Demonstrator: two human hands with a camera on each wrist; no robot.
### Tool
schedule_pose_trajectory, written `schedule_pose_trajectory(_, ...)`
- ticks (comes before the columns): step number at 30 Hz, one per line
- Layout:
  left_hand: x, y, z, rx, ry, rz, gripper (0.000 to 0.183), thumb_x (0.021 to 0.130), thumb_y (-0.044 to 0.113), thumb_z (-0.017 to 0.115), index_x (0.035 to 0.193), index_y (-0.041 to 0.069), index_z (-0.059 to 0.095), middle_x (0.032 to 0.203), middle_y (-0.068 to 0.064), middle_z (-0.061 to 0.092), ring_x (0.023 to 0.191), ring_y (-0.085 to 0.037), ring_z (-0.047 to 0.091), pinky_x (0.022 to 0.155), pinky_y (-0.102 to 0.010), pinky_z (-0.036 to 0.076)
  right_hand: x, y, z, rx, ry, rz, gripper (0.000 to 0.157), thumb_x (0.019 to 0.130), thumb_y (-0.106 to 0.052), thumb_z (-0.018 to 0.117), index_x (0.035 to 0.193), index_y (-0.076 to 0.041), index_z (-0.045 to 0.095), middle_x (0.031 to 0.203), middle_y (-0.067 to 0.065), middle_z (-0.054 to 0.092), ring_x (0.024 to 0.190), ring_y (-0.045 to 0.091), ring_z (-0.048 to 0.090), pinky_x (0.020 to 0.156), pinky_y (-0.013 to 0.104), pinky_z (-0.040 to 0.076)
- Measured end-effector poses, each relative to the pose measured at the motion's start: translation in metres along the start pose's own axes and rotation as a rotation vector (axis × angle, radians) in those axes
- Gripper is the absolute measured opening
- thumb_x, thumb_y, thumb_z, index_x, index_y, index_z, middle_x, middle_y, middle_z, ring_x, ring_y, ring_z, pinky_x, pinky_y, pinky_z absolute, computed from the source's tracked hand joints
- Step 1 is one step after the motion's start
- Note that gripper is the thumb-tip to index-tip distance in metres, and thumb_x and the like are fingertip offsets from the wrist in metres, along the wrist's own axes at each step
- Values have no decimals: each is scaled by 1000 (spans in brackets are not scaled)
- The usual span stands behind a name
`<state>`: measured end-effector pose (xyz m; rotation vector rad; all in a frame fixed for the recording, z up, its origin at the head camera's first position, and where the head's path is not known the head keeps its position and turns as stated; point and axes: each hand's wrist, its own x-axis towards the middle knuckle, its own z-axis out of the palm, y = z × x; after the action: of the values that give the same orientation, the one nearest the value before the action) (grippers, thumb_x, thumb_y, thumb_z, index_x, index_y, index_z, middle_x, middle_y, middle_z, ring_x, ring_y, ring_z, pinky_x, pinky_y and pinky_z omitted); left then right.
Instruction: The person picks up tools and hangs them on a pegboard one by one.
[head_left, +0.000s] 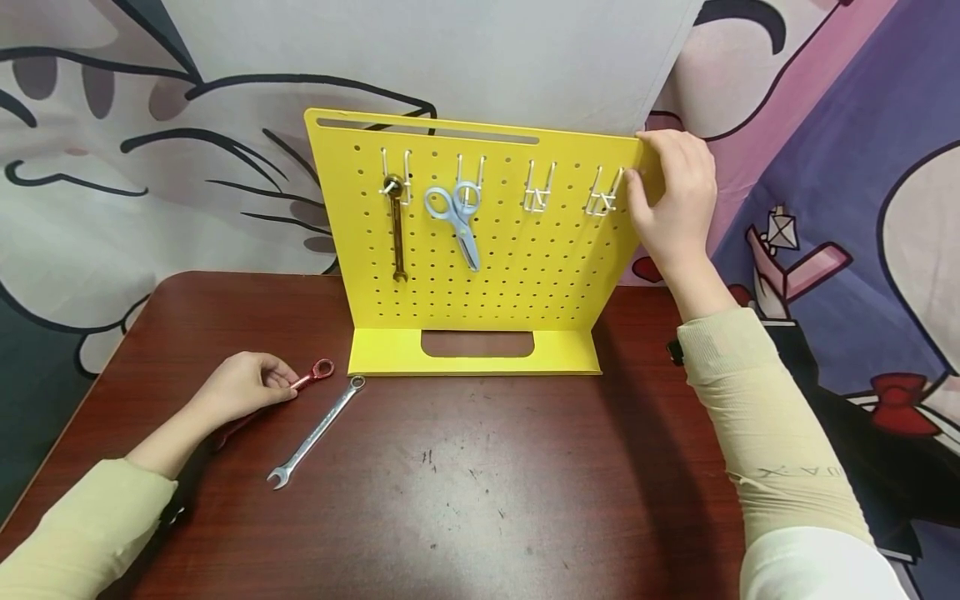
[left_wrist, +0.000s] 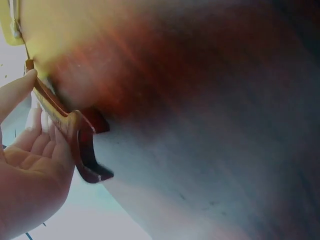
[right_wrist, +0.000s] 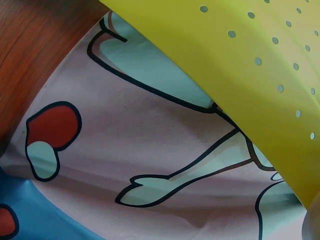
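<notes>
My left hand pinches a red combination wrench over the left of the table, its ring end pointing at the pegboard. The left wrist view shows that wrench's open end toward the camera. Beside it lies a silver combination wrench. My right hand grips the upper right edge of the yellow pegboard, thumb on the front; in the right wrist view only a sliver of it shows. A brown-toned wrench and light blue scissors hang on the board's left hooks.
Two more white hooks, the third and the rightmost, hold nothing. The pegboard stands at the back of the dark red-brown wooden table. Cartoon-printed cloth hangs behind. Something black is right of the table, partly behind my sleeve.
</notes>
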<state>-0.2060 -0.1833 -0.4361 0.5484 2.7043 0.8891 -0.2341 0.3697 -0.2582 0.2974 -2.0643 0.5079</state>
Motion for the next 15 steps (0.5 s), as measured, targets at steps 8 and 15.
schedule_pose_trajectory(8, 1, 3, -3, -9, -22, -53, 12, 89, 10, 80, 95, 1, 78, 83, -3, 77, 76, -11, 67, 68, -23, 50, 0, 0, -1, -3, -4, -3, 37, 99, -20, 65, 131, -2, 70, 129, 18, 72, 131, 37, 59, 121, 44, 38)
schedule_pose_trajectory(15, 2, 13, -6, -7, 51, -47, 13, 90, 11, 80, 96, -1, 78, 84, -7, 78, 78, -14, 69, 68, -23, 52, 0, 1, -1, -20, -16, -5, 39, 100, -20, 63, 132, 1, 68, 129, 21, 71, 130, 37, 58, 120, 44, 38)
